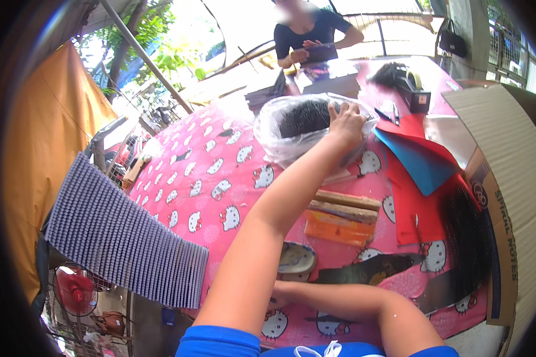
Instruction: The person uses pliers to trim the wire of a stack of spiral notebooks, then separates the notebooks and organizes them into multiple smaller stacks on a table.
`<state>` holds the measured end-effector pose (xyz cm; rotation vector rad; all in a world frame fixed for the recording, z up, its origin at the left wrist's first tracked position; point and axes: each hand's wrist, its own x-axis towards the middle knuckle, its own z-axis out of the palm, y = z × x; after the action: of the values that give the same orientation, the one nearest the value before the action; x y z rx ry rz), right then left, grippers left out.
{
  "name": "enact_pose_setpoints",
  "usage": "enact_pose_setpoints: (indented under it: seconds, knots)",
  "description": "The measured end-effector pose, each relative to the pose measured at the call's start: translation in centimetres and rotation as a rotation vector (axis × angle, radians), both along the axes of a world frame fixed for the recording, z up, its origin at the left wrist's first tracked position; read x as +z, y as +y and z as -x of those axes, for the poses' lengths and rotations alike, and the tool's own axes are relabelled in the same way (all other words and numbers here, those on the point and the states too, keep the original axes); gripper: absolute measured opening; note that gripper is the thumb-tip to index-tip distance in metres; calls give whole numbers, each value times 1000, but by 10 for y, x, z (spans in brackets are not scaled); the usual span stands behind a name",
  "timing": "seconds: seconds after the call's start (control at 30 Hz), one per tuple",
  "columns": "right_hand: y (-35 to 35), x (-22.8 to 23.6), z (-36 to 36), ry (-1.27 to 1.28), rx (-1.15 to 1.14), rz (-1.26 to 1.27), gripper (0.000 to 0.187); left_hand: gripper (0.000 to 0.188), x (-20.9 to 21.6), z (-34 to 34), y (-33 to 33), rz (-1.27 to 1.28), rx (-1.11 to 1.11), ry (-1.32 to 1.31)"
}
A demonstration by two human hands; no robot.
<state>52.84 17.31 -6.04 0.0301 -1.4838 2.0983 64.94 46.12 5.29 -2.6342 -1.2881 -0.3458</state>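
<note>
My left hand [346, 126] reaches across the table to a clear plastic bag [271, 140] with black, bristly-looking pieces [304, 119] inside. Its fingers curl down at the right side of the bag's opening; what they grip is hidden. Near the table's front, my right forearm [345, 297] crosses leftward under my left arm. Most of my right hand [278, 294] is covered by that arm, and its fingers do not show. Just beyond it lies a small oval dish-like thing [298, 259]. A wooden block [345, 201] rests by an orange packet [339, 229] below the bag.
A long row of spiral-bound pads [128, 232] lines the left edge. Red sheets [408, 202], a blue sheet [420, 163] and a black mesh-like bundle [466, 250] lie right, beside a cardboard box [512, 178]. A tape dispenser [418, 95] stands farther back. Another person [309, 38] works opposite.
</note>
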Motion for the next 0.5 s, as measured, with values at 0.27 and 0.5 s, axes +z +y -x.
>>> enact_pose_setpoints:
  seconds: [0.27, 0.5]
  knots:
    - [6, 5, 8, -381, 436, 754, 48, 26, 22, 32, 4, 137, 149, -480]
    - [7, -3, 18, -424, 428, 728, 53, 27, 36, 41, 22, 284, 306, -429]
